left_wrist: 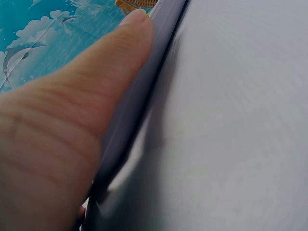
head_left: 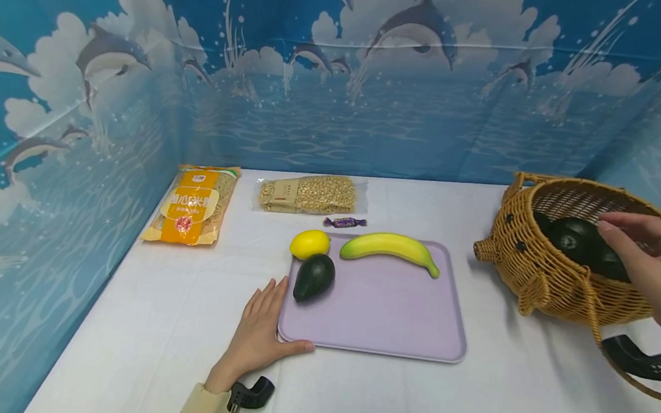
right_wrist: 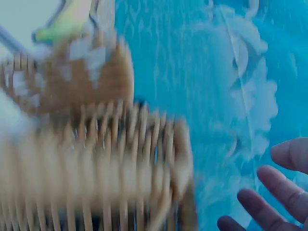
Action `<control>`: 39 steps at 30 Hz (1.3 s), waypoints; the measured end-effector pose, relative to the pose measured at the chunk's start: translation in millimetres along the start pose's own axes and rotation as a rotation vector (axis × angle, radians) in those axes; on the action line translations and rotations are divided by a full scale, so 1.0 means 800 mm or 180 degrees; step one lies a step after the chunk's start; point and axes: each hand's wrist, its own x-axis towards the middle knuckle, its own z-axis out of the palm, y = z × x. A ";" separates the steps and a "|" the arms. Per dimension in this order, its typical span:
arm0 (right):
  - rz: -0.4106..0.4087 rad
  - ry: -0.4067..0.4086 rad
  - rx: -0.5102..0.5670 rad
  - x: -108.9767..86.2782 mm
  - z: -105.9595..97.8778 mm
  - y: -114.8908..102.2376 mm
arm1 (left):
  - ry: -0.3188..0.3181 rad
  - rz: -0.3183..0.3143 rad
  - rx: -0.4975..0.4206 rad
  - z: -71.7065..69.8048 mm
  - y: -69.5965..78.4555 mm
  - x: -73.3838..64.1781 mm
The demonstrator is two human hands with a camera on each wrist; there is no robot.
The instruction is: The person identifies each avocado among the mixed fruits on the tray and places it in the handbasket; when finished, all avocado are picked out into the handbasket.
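My left hand (head_left: 261, 328) rests at the lower left corner of a light purple tray (head_left: 392, 310), its fingers straight along the side and the thumb along the front rim. On the tray lie a lemon (head_left: 310, 244), a dark green avocado (head_left: 315, 278) and a banana (head_left: 388, 248). Over the opening of a wicker pig-shaped basket (head_left: 559, 292) hovers my right hand (head_left: 656, 261), fingers spread and holding nothing. Dark green round produce (head_left: 575, 240), probably avocados, sits inside the basket, partly hidden by that hand. In the right wrist view the fingers (right_wrist: 279, 192) are apart beside the blurred basket.
Behind the tray lie a clear bag of corn kernels (head_left: 314, 194) and a purple wrapped candy (head_left: 345, 222). An orange-labelled grain bag (head_left: 191, 204) lies at the left. Dolphin-print curtains (head_left: 338, 115) enclose the white table. The basket's handle (head_left: 595, 315) hangs at its front right.
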 end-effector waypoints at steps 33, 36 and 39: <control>-0.1040 -0.1381 0.1113 -0.100 0.207 -0.157 | 0.0004 0.0012 0.0049 0.000 0.003 -0.001; -0.0966 -0.1550 0.1107 -0.102 0.225 -0.166 | 0.0000 0.0010 0.0061 0.000 0.003 -0.001; -0.0890 -0.1715 0.1051 -0.104 0.241 -0.175 | -0.0006 -0.0007 0.0055 -0.001 0.003 -0.001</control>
